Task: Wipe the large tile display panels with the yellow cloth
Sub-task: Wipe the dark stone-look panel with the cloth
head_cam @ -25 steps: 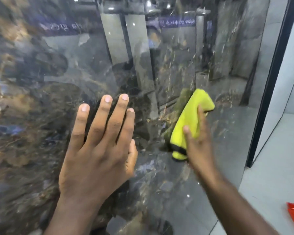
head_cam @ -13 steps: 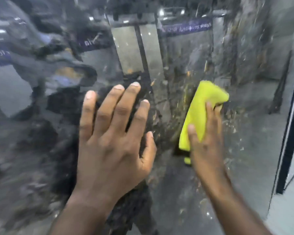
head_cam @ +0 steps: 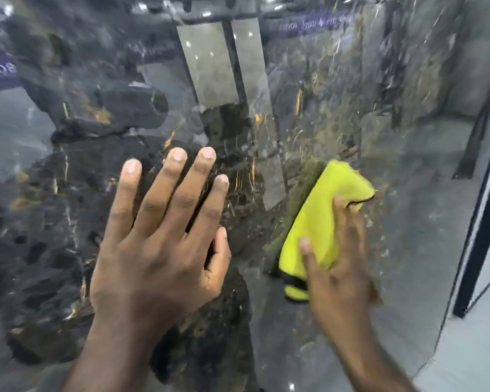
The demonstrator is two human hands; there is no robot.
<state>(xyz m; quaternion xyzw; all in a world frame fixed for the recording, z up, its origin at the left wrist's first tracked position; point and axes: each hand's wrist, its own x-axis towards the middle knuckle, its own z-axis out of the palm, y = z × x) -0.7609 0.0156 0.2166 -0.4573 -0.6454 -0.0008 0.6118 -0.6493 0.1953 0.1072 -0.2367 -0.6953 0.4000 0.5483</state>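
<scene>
A large glossy dark marble-pattern tile panel fills almost the whole view and mirrors the showroom behind me. My left hand lies flat against the panel at centre left, fingers straight and spread upward. A folded yellow cloth with a dark edge is pressed on the panel to the right of that hand. My right hand holds the cloth from below, thumb and fingers over it against the tile. The cloth's reflection shows as a dull green smear along its left side.
A black vertical frame strip bounds the panel on the right. Past it is a pale grey wall and floor. Reflections of lights and a purple sign run across the panel's top.
The view has shifted left along the panel; the red object at bottom right is out of sight. The right hand with the cloth has slid slightly up and right, then a little down. The left hand stays flat.
</scene>
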